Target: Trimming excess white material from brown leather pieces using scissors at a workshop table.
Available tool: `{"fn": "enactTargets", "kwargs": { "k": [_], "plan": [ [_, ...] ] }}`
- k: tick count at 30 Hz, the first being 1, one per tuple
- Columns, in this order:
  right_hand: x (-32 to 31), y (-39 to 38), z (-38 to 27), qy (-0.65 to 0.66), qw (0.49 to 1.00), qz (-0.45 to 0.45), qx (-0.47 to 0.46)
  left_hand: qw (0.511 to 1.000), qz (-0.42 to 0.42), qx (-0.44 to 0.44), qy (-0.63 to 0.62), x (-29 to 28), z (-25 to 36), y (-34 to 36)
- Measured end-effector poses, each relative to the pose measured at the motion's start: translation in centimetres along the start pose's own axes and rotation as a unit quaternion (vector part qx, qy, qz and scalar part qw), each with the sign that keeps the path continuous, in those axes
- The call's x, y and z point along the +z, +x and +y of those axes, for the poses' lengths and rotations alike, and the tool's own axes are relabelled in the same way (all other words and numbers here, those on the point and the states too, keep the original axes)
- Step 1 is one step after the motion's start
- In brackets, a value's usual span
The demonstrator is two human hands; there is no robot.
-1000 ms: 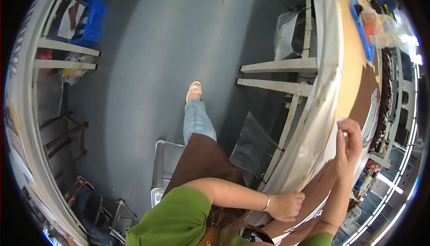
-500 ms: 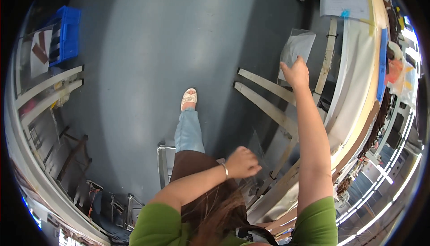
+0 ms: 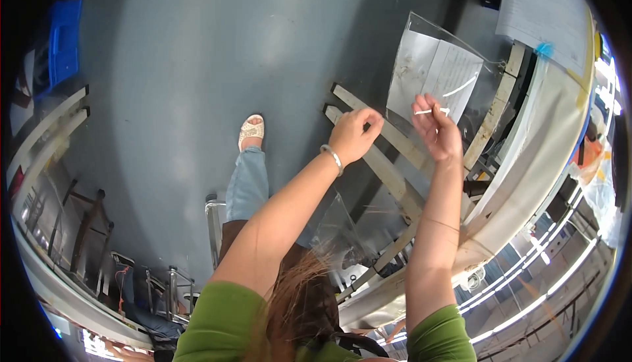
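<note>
My right hand (image 3: 440, 135) is turned palm up with its fingers curled around a short, thin white strip (image 3: 431, 111). Just beyond it is a clear plastic sheet or tray (image 3: 416, 25) with white printed paper (image 3: 409, 65) on or in it. A second slim white strip (image 3: 461, 86) lies over that paper. To the left, my left hand (image 3: 355, 135), wearing a silver bangle, is raised with thumb and fingers pinched together. Whatever is in that pinch, if anything, is too small to make out.
A long workbench (image 3: 526, 164) with a pale covering runs along my right; printed sheets (image 3: 546, 13) lie at its far end. Whitish frame bars (image 3: 382, 171) jut out below my hands. At left stand a blue bin (image 3: 64, 46) and another bench frame (image 3: 49, 135).
My right hand has drawn back from the plastic and paper and now shows a white strip. My left hand has moved up and right, close to it. My view has shifted right.
</note>
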State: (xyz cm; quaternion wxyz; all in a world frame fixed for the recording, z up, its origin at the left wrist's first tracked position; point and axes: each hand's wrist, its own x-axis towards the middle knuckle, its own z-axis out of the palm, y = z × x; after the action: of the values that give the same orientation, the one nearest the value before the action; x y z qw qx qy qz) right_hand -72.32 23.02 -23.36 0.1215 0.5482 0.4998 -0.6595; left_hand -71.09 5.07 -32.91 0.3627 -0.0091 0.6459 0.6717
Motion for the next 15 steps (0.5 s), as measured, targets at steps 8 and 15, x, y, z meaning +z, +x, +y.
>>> {"fn": "enactTargets", "kwargs": {
  "k": [8, 15],
  "plan": [
    [-0.8, 0.1, 0.2, 0.198, 0.967, -0.154, 0.031, 0.994, 0.068, 0.022, -0.088, 6.2, 2.3, 7.5],
    [1.6, 6.9, 0.2, -0.099, 0.991, 0.084, -0.016, 0.980, -0.051, -0.005, -0.191, 9.8, 2.8, 7.9]
  ]
}}
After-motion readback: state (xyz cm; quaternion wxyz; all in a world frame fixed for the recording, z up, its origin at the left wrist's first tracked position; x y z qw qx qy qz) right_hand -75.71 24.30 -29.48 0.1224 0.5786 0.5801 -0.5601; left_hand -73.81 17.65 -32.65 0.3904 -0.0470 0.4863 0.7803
